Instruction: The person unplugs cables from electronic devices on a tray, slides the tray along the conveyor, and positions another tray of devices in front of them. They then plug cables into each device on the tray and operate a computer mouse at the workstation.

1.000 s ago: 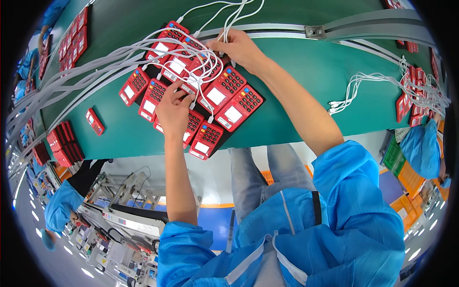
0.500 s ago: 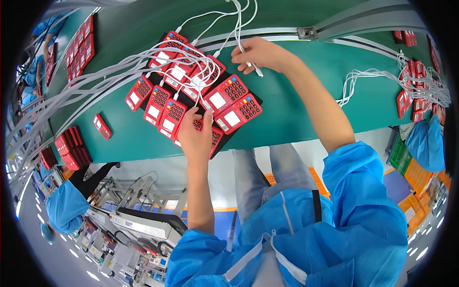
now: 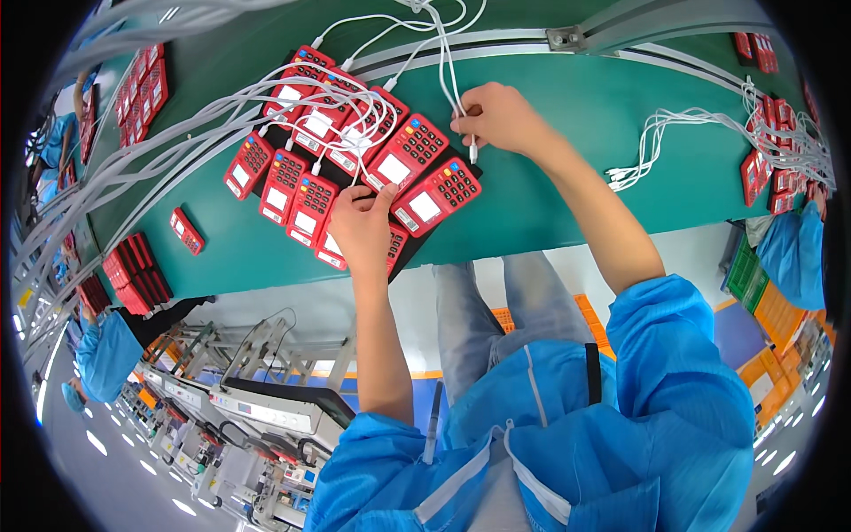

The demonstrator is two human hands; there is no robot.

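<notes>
Red handheld payment terminals [image 3: 406,164] with black keypads and pale screens lie in rows on a black mat, several with white cables plugged into their ends. My left hand [image 3: 362,232] is over the near row, its thumb and fingers pinched at the end of a white cable [image 3: 356,175] beside one terminal; the hand partly covers the terminals [image 3: 331,250] beneath. To the right of the group, above the green table, my right hand [image 3: 503,120] closes its fingers on white charging cables [image 3: 450,84]. A white plug [image 3: 472,152] hangs below those fingers.
A thick bundle of white cables [image 3: 177,133] crosses from the left. On the green table [image 3: 550,195] are a lone terminal [image 3: 187,231], stacked terminals [image 3: 136,273] and a cabled group [image 3: 780,151] at right. A metal rail [image 3: 496,37] runs behind. Other people in blue work at both sides.
My right hand has moved slightly right and down with the cables, and its plug now hangs more upright. The left hand stays pinched near the same terminals. The view has shifted slightly.
</notes>
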